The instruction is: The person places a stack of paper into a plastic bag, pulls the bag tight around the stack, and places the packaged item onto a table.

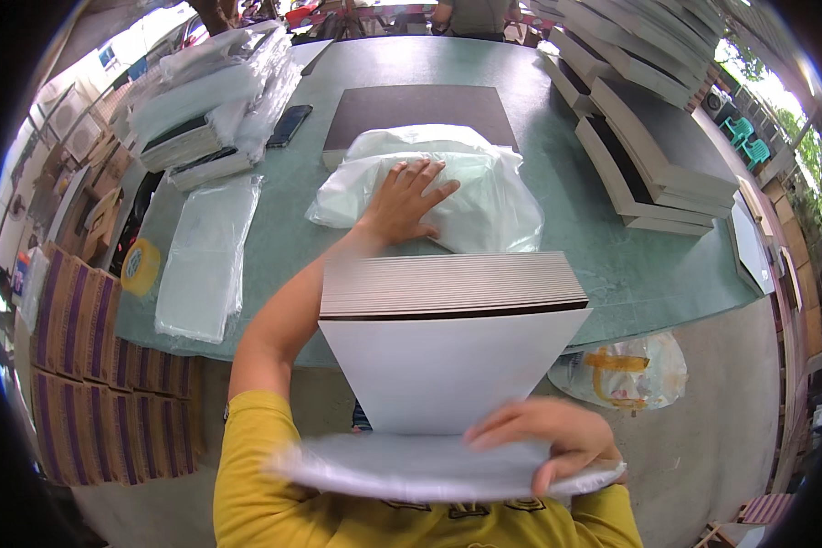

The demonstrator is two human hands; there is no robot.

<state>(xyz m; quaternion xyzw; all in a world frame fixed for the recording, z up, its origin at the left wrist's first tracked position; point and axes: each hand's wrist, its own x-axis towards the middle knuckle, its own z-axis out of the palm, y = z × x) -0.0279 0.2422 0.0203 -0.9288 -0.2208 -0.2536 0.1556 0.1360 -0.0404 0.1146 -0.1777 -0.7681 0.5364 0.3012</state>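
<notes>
My left hand (405,203) lies flat with spread fingers on a white plastic bag (484,196) resting on the green table (612,247). My right hand (550,436) grips the near edge of a white board (438,365) close to my chest; a thin blurred sheet (384,466) lies under it. That board is the bottom of a stack of thin panels (452,283) at the table's near edge, grey edges showing. A dark brown panel (420,108) lies behind the bag.
Clear plastic sleeves (205,256) and wrapped bundles (215,91) lie at the left, with a dark phone (289,125) and a yellow tape roll (140,267). Stacked boards (648,155) fill the right side. Purple-striped cartons (91,374) stand lower left. A plastic bag (626,370) lies on the floor.
</notes>
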